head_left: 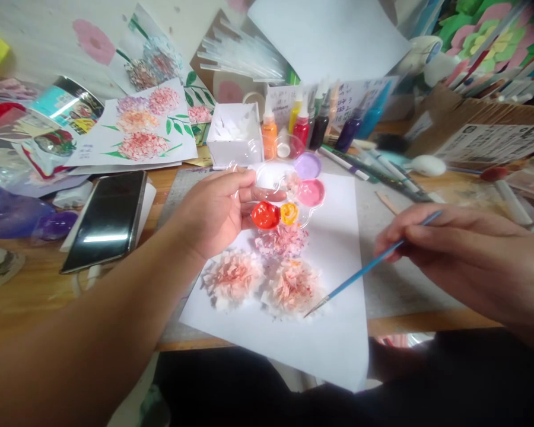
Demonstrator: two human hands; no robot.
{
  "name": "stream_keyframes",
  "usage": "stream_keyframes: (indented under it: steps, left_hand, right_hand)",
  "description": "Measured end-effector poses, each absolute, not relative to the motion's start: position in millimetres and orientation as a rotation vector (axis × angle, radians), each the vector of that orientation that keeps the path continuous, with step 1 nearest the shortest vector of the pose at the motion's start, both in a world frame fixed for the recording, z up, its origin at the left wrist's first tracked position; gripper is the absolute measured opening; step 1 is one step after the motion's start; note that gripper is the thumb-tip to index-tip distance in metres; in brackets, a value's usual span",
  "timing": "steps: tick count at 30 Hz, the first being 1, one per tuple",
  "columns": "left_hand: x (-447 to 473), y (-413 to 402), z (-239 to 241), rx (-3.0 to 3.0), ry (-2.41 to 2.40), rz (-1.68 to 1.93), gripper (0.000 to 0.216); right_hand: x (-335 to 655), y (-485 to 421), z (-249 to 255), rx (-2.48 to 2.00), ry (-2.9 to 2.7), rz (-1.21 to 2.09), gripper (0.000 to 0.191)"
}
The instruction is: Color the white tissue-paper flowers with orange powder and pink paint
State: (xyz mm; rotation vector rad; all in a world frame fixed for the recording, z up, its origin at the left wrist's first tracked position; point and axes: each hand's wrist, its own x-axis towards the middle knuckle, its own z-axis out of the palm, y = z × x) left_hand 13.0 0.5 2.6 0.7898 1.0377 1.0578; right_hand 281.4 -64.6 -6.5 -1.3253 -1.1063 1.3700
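Observation:
My left hand [216, 207] grips a clear plastic paint palette [289, 193] with red, yellow, pink and lilac wells, held above a white sheet [338, 267]. On the sheet lie three pink tissue-paper flowers [267, 276]. My right hand [445, 246] is closed around a thin blue paintbrush [365, 270], its tip touching the sheet just right of the lower right flower.
A black phone [107, 219] lies at the left. Behind the palette stand a white box [234, 142], paint bottles [302, 124] and pens [382, 169]. Painted flower sheets [146, 124] lean at the back, a cardboard box [471, 133] at right. The table's front edge runs below the sheet.

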Motion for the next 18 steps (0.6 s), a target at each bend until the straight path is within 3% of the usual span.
stream_keyframes:
  steps: [18]
  left_hand:
    - [12.9, 1.4, 3.3, 0.805, 1.059, 1.065, 0.01]
  right_hand:
    - [290.9, -67.1, -1.5, -1.283, -1.294, 1.282, 0.014]
